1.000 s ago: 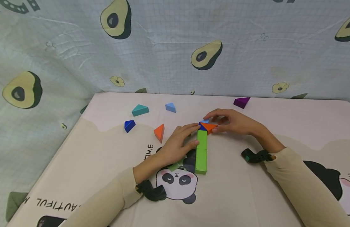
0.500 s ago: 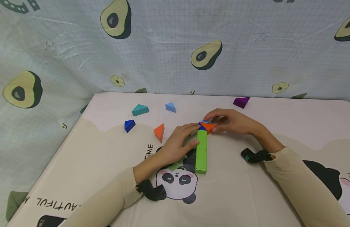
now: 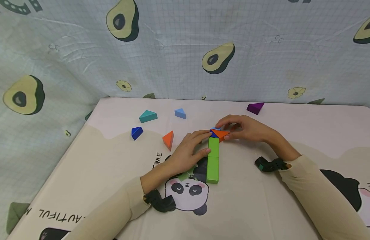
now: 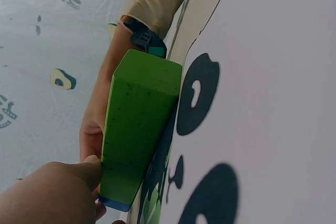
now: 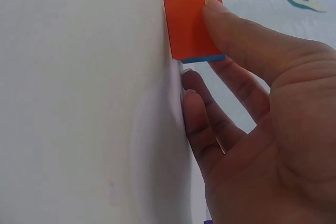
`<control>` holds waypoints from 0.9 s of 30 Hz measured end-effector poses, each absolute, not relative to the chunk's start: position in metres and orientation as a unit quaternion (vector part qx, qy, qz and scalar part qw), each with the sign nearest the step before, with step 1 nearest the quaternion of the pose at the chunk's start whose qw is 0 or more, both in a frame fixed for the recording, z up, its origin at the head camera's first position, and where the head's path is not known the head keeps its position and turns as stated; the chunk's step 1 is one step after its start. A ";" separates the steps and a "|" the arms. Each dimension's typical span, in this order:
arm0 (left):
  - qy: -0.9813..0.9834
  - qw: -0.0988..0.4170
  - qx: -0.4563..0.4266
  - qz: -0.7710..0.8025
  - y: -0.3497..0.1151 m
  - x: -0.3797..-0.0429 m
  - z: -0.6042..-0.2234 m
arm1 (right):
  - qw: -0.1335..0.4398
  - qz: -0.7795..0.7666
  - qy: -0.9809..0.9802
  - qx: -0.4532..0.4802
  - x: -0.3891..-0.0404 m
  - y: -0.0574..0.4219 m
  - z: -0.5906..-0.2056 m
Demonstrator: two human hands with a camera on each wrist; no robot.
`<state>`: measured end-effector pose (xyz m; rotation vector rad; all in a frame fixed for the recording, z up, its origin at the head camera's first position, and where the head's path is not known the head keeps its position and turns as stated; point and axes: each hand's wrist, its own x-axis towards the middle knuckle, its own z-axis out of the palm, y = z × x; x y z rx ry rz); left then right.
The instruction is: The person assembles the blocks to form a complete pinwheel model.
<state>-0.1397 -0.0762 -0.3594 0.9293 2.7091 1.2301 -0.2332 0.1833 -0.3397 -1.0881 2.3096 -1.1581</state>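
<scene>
Between thumb and index finger of your right hand [image 3: 243,128], you pinch an orange triangular block [image 3: 220,134] and a light-blue block [image 3: 216,128] beyond it. Your left hand [image 3: 188,150], fingers extended, touches a dark-blue triangular block [image 3: 213,135] and, by thumb, green rectangular blocks [image 3: 213,163] on the desk [image 3: 245,200].

Green blocks [image 3: 213,163]; orange wedge [image 3: 221,134]; dark blue wedge [image 3: 214,135]; light blue wedge [image 3: 216,128]. Further: teal wedge [image 3: 148,116]; pale blue wedge [image 3: 180,113]; royal blue wedge [image 3: 137,133]; red-orange wedge [image 3: 168,140]; purple wedge [image 3: 255,108]. Surface [image 3: 248,200]: cream and pale pink, black-and-white panda print [image 3: 186,196], black lettering [image 3: 61,215]. Backdrop [image 3: 172,73]: pale grey-blue, faint grid, avocados [image 3: 218,58] in yellow-green and dark green, yellow flowers [image 3: 123,86]. Sleeves [image 3: 112,203]: plain beige. Wrist cameras [image 3: 160,201]: black.
</scene>
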 end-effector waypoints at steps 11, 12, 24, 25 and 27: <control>0.871 0.012 0.297 0.391 -0.076 -0.140 -0.359 | 0.173 -0.399 0.812 -0.391 -0.233 0.184 -0.339; 0.871 0.013 0.297 0.391 -0.076 -0.139 -0.359 | 0.173 -0.398 0.812 -0.391 -0.233 0.184 -0.340; 0.872 0.018 0.294 0.391 -0.076 -0.139 -0.359 | 0.162 -0.402 0.817 -0.380 -0.233 0.183 -0.341; 0.872 0.019 0.293 0.392 -0.076 -0.139 -0.359 | 0.158 -0.401 0.821 -0.375 -0.232 0.183 -0.340; 0.871 0.022 0.290 0.395 -0.076 -0.139 -0.359 | 0.145 -0.399 0.834 -0.353 -0.231 0.185 -0.340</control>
